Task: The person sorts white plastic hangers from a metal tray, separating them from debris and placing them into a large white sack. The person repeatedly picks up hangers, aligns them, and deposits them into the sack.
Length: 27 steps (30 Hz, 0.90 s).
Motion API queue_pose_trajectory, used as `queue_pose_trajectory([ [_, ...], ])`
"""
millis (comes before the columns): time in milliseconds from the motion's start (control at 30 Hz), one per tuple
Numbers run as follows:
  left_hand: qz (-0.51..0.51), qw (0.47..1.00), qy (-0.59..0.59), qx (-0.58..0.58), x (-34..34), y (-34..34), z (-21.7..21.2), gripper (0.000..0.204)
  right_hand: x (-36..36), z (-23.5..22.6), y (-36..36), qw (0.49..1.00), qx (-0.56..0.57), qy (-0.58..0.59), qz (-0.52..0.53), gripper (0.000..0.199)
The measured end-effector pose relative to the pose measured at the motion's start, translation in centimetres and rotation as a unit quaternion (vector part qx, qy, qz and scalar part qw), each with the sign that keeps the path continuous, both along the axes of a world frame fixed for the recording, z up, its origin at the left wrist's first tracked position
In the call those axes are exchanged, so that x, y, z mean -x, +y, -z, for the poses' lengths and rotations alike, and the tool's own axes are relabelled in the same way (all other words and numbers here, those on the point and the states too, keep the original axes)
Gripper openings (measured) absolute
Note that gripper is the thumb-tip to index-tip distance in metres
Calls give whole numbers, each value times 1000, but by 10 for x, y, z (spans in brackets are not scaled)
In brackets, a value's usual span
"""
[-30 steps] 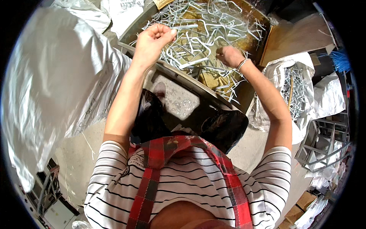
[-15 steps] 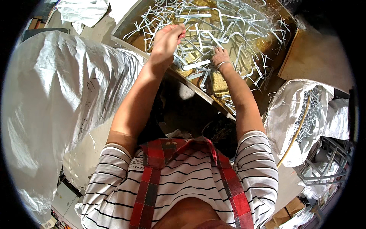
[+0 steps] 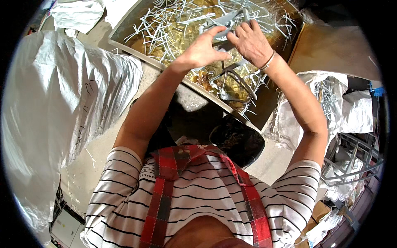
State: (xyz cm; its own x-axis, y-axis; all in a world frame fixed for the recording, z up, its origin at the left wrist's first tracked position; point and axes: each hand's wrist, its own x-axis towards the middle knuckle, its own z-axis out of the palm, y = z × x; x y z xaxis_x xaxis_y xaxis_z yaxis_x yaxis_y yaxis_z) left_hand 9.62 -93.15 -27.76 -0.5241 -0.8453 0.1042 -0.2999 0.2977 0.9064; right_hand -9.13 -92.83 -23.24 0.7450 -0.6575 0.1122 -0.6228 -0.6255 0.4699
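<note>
Both my hands are close together above a large metal tray (image 3: 155, 63). My right hand (image 3: 253, 44) is closed on a grey, bent, hanger-like piece (image 3: 228, 19), its fingers bent over it. To its left, my left hand (image 3: 202, 48) has thumb and fingers apart around a darker part of that piece; whether it touches is unclear. Below the hands, another bent, hanger-like piece (image 3: 247, 87) lies partly in shadow by the tray's near side. Many thin pale-grey sticks (image 3: 159, 35) lie scattered over the yellowish, shiny tray bottom.
A large white sack (image 3: 72, 95) bulges at the left. At the right stand an open white sack (image 3: 331, 97) holding grey sticks and, below it, a metal rack (image 3: 351, 159). A brown board (image 3: 331, 51) borders the tray's right side. A dark rounded thing (image 3: 237, 140) sits below the tray.
My right hand has come up from the tray bottom, now gripping the grey piece. My left hand has moved right to meet it. The whole view has shifted slightly.
</note>
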Motion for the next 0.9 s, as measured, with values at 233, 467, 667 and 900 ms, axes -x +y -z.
queue_pose_trajectory([
  [233,-85,958,175,-212,18,-5,12,19,-17,-38,-15,967,-89,-224,-85,42],
  [467,-240,803,367,-403,-4,-33,22,26,30,25,33,724,-288,-522,348,78],
  [667,-319,740,398,-439,-17,-44,29,32,18,78,48,418,-515,-668,339,42],
  [900,-388,682,401,-473,-36,-60,42,50,-5,106,68,564,-523,-611,186,89],
])
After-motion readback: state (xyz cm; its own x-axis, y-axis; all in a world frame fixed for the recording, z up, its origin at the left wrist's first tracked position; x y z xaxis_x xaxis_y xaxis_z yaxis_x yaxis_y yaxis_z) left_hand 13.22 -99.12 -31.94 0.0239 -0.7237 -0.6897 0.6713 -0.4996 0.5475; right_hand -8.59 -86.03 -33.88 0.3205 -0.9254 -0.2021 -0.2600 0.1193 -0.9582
